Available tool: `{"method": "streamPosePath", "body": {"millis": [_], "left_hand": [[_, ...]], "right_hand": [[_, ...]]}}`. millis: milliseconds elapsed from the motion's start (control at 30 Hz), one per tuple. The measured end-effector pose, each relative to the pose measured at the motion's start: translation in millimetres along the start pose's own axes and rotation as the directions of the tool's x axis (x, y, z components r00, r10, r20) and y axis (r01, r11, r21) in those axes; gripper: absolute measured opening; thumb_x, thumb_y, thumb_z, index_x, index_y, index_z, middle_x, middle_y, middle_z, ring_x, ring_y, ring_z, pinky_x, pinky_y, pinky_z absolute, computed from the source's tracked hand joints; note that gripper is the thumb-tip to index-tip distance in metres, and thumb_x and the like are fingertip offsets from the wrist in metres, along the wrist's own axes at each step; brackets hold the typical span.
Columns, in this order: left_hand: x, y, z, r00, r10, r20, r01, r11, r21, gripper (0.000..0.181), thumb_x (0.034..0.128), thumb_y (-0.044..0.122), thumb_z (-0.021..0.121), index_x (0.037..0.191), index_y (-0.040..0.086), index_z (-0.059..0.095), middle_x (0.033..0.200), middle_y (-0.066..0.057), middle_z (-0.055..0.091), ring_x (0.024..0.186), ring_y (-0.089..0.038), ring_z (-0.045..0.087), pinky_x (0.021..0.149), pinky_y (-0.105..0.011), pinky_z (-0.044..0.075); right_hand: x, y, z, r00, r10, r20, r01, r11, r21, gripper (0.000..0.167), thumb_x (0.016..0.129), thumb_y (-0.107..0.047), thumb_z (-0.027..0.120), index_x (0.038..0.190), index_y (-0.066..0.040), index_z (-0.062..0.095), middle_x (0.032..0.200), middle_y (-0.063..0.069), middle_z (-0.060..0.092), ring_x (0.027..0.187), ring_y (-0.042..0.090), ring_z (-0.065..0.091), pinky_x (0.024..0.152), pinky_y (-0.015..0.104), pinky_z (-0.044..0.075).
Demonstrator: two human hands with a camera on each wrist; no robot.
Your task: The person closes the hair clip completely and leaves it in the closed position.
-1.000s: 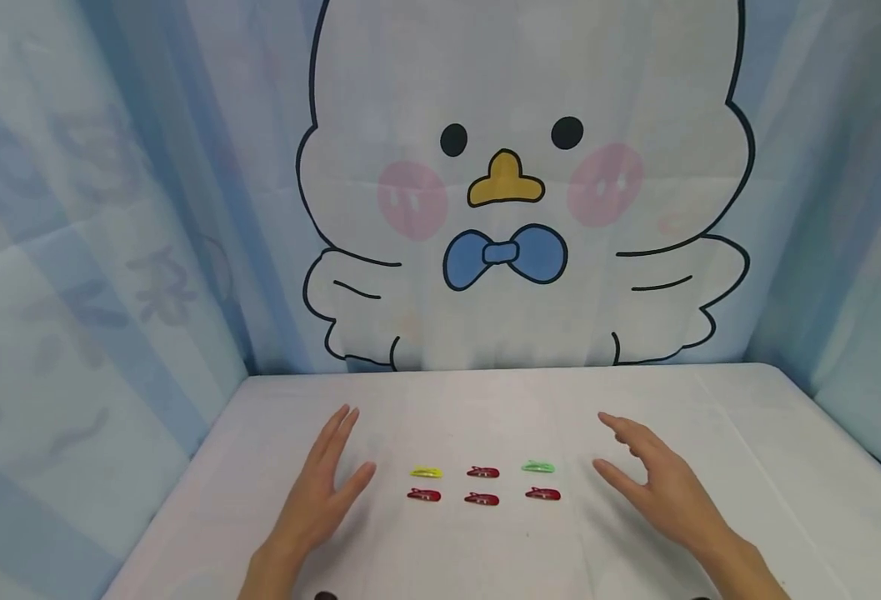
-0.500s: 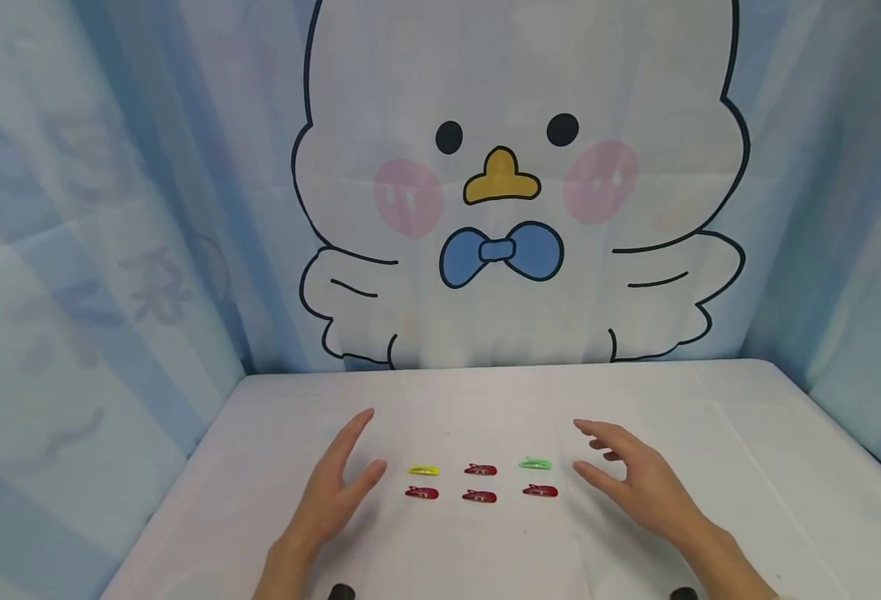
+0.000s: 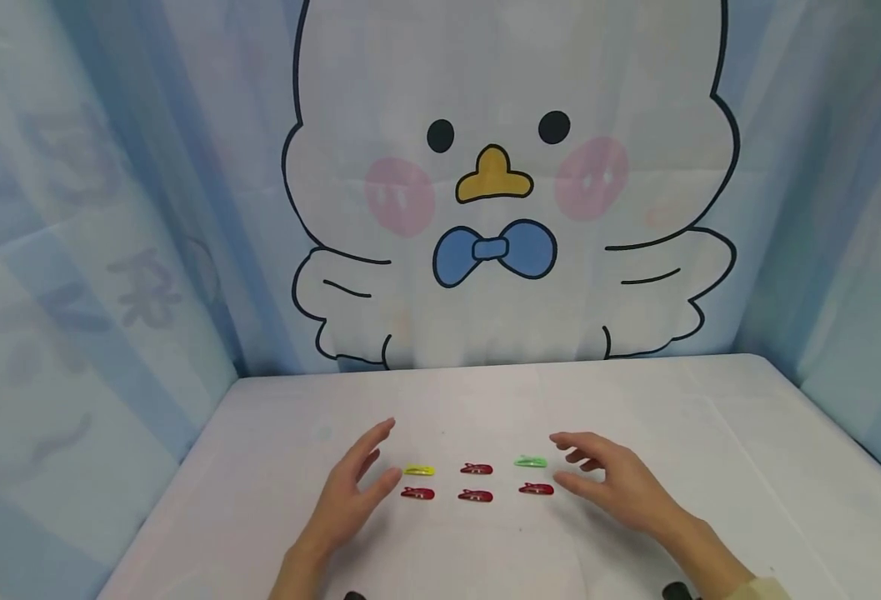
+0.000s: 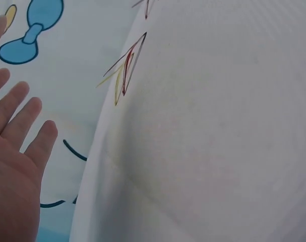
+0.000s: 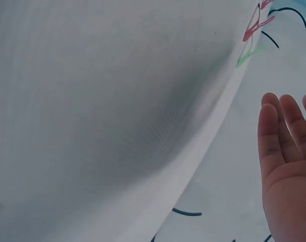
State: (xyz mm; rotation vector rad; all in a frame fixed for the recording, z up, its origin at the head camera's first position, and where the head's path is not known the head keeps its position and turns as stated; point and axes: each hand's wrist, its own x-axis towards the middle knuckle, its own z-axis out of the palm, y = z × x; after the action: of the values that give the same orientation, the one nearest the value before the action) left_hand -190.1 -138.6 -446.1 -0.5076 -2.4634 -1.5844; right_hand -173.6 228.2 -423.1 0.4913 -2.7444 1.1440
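Holds both hands out over the white bench [image 3: 635,400], palms turned toward each other. Bends the left hand [image 3: 344,500] softly at the fingers, thumb well apart, gap wide; relaxes the right hand [image 3: 620,485] just as wide, forefinger stretched above the thumb. Angles both forearms inward from the near side, with a pale sleeve [image 3: 759,589] at the right one.

Just beside the left thumb, a yellow snap hair clip [image 3: 420,471], with a left red snap hair clip [image 3: 418,493] nearer the wrist. Near the right fingertips, a green snap hair clip [image 3: 531,462]; near the right thumb, a right red snap hair clip [image 3: 536,489]. Between the two hands, a far red snap hair clip [image 3: 477,469] and a near red snap hair clip [image 3: 475,496], set apart.

Beyond the fingertips, a broad strip of bench up to the far edge, then a blue-and-white curtain [image 3: 260,208]. Outward of the left hand, room to the slanting side edge; outward of the right, wider room.
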Motion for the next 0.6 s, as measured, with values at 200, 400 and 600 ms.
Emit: {"method": "streamPosePath", "body": {"millis": [200,400,600], "left_hand": [[0.1,1.8,3.8,1.0,-0.014,0.002,0.014,0.997,-0.078,0.06,0.0952,0.015,0.071,0.15,0.014,0.047,0.153,-0.005,0.046,0.14,-0.028,0.043,0.11,-0.05,0.035],[0.4,-3.0,3.8,1.0,-0.03,-0.008,0.029,0.995,-0.098,0.06,0.0943,0.014,0.073,0.149,0.013,0.047,0.152,-0.007,0.048,0.139,-0.028,0.044,0.109,-0.048,0.037],[-1.1,-5.9,4.1,0.999,-0.042,0.01,0.043,0.992,-0.12,0.058,0.0937,0.013,0.073,0.147,0.01,0.049,0.149,-0.007,0.051,0.136,-0.029,0.047,0.108,-0.047,0.039]], "right_hand": [[1.7,1.9,2.0,0.998,0.002,0.06,-0.006,0.999,0.054,0.05,0.089,-0.025,0.08,0.133,-0.01,0.063,0.128,0.008,0.064,0.102,0.021,0.065,0.086,0.031,0.055],[3.6,4.1,1.7,0.994,0.02,0.106,-0.03,0.995,0.099,0.052,0.089,-0.028,0.08,0.134,-0.01,0.062,0.129,0.008,0.064,0.105,0.022,0.064,0.087,0.032,0.055],[4.7,5.7,3.3,0.988,0.019,0.151,-0.04,0.99,0.137,0.052,0.088,-0.029,0.081,0.133,-0.01,0.062,0.127,0.007,0.065,0.106,0.023,0.064,0.089,0.033,0.054]]}}
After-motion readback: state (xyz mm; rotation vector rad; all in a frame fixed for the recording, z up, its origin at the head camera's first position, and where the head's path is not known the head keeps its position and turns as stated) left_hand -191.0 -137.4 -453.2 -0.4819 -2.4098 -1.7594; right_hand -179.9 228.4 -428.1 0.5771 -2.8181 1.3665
